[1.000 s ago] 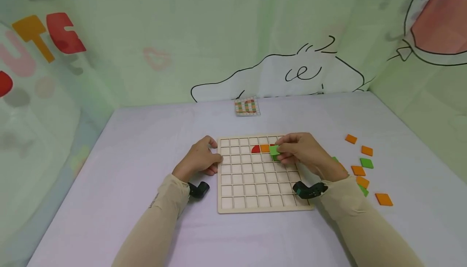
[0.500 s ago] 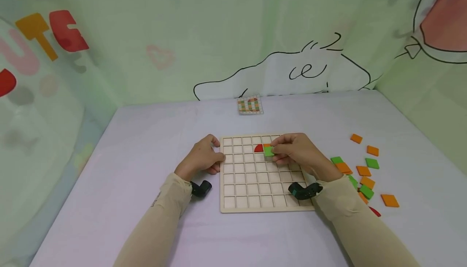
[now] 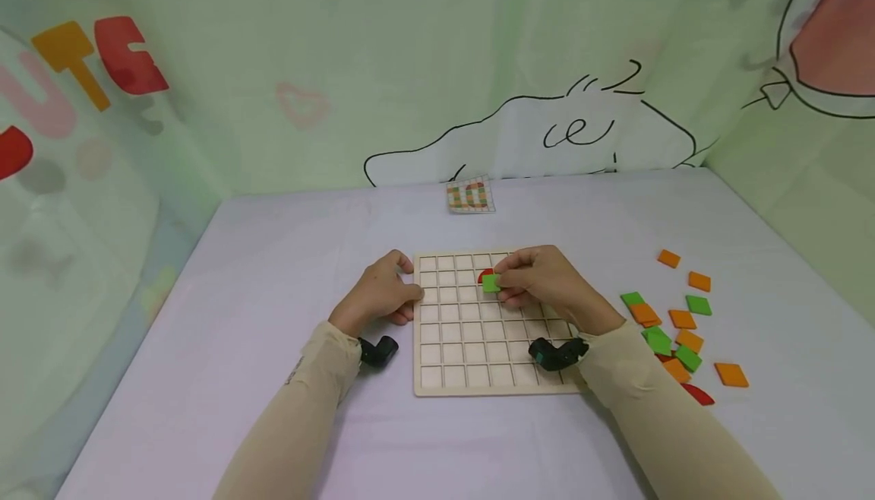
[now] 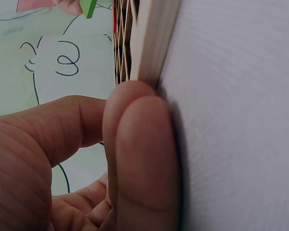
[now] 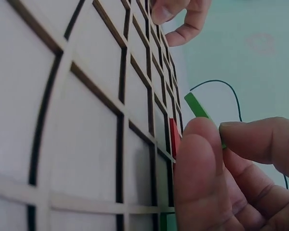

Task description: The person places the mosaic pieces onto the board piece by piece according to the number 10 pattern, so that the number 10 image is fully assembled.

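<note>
A pale, lilac-tinted surface [image 3: 294,257] fills the lower part of the head view, its far edge and both far corners in sight, its near edge outside the view. Light green sheeting [image 3: 273,44] rises behind the far edge and along both sides, with coloured lettering [image 3: 64,52] on the left and a black-outlined white shape [image 3: 519,131] at the back. A patterned card [image 3: 470,196] lies near the middle of the far edge. The square wooden grid board [image 3: 465,378] lies flat, well apart from the left edge, with a wide stretch of surface on that side and a narrower strip between it and the card. The person's left hand [image 3: 376,292] is at the board's left edge, fingers bent, thumb over the frame and fingertips against its side, holding it. The right hand [image 3: 543,283] pinches a green tile [image 3: 490,283] between thumb and fingers; the tile is tilted above the far part of the board, partly covering a red piece [image 3: 484,273] set in the grid. The right sleeve [image 3: 663,393] crosses beside the board's near right corner. Beyond it, loose orange, green and red pieces [image 3: 731,375] are scattered between the board and the surface's right edge, some overlapping, several just beside the sleeve.
</note>
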{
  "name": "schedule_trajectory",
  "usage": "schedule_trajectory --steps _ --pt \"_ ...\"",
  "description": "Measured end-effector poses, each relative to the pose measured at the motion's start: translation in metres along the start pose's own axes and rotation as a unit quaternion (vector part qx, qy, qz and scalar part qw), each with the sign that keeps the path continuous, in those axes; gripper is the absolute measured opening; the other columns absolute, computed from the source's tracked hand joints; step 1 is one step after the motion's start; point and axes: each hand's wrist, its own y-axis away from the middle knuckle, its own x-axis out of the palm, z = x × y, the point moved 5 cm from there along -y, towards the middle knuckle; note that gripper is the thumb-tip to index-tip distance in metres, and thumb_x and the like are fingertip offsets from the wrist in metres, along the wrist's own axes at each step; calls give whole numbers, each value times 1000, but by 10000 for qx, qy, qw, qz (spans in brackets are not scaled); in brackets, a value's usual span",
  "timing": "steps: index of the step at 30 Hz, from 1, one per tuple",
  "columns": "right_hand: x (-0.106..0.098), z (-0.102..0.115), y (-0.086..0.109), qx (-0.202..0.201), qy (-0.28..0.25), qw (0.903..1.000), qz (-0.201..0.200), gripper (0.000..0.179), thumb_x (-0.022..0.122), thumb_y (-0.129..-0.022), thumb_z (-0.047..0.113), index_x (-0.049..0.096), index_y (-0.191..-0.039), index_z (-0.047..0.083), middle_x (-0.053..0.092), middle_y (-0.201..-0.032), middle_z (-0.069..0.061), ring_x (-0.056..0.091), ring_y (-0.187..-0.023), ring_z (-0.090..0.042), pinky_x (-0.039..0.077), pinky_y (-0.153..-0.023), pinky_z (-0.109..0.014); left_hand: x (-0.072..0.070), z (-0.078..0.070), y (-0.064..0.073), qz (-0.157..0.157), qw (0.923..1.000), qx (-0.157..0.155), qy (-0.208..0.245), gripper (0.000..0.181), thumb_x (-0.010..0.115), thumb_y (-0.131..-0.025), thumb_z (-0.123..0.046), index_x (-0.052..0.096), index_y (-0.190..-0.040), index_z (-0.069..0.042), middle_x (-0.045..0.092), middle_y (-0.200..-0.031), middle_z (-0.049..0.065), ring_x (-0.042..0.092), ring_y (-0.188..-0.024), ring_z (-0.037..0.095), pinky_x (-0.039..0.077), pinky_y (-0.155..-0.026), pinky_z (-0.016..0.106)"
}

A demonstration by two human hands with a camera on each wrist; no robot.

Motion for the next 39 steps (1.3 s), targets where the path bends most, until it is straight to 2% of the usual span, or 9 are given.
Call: schedule_trajectory --steps 6,20,26,32,39 --pt "4 2 -1 31 112 9999 -6 28 69 -97 4 62 -120 -10 72 -100 -16 71 -74 -14 64 -68 -26 0 0 0 -9 10000 12 -68 39 69 -93 -5 49 -126 -4 66 -71 12 63 -50 14 59 -48 27" --pt "7 -2 -2 -9 199 9998 -23 22 70 -96 0 66 -114 -10 71 -87 -11 67 -66 -12 61 -61 -24 0 1 -1 15 10000 -4 -52 39 68 -92 -4 49 -126 -4 66 -72 12 63 -50 14 59 -48 27" --pt "8 -1 -2 -50 660 9978 16 24 70 -96 3 68 -117 -9 70 -81 -10 63 -63 -12 59 -59 -24 0 1 -2 11 10000 23 -70 39 69 -92 -4 49 -125 -4 66 -71 12 63 -50 15 59 -48 27" --pt "11 2 -2 -76 1135 9935 6 19 71 -94 4 71 -111 -5 70 -82 -9 63 -63 -13 58 -58 -24 0 2 -2 -8 10000 27 -70 38 69 -92 -4 49 -125 -4 66 -71 12 63 -50 15 59 -48 28" --pt "12 2 0 -43 1117 9937 97 21 73 -91 6 74 -112 0 69 -80 -6 60 -60 -13 56 -58 -23 0 2 -2 11 10000 15 -46 39 68 -92 -4 49 -125 -4 66 -70 12 63 -50 14 59 -48 27"
